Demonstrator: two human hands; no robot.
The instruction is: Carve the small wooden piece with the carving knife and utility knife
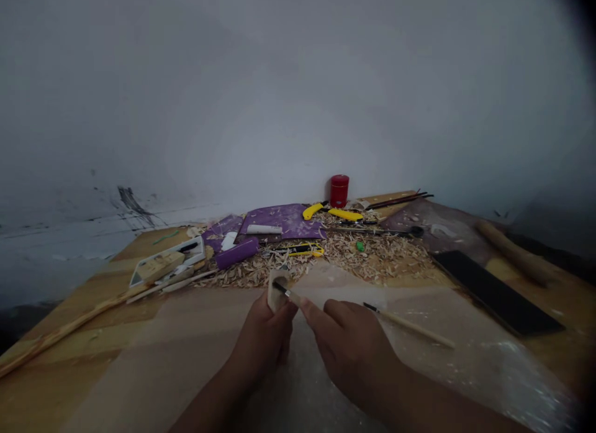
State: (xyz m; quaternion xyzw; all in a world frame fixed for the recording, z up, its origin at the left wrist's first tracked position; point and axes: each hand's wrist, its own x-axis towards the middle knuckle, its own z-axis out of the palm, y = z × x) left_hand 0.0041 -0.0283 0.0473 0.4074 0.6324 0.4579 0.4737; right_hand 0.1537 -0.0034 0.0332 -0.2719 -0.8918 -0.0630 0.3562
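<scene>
My left hand (pixel 267 330) is closed around a pale carved wooden piece (pixel 278 278), its upper end sticking up above the fingers. In my right hand (pixel 351 343) is a carving knife (pixel 289 293) with a light handle and a dark, narrow blade. The blade tip lies against the face of the wooden piece, over a dark spot or hollow. The lower part of the piece is hidden in my left hand. Right of my right hand, a second thin carving tool (pixel 414 326) with a wooden handle lies on the plastic sheet (pixel 195 340).
Wood shavings (pixel 386 256) cover the table's back. Among them lie yellow cutters (pixel 344 215), a purple roll (pixel 237 253) and a purple sheet (pixel 284 218). A red canister (pixel 339 191) stands by the wall. At left is a white tray (pixel 201 250); at right, a black slab (pixel 498 293).
</scene>
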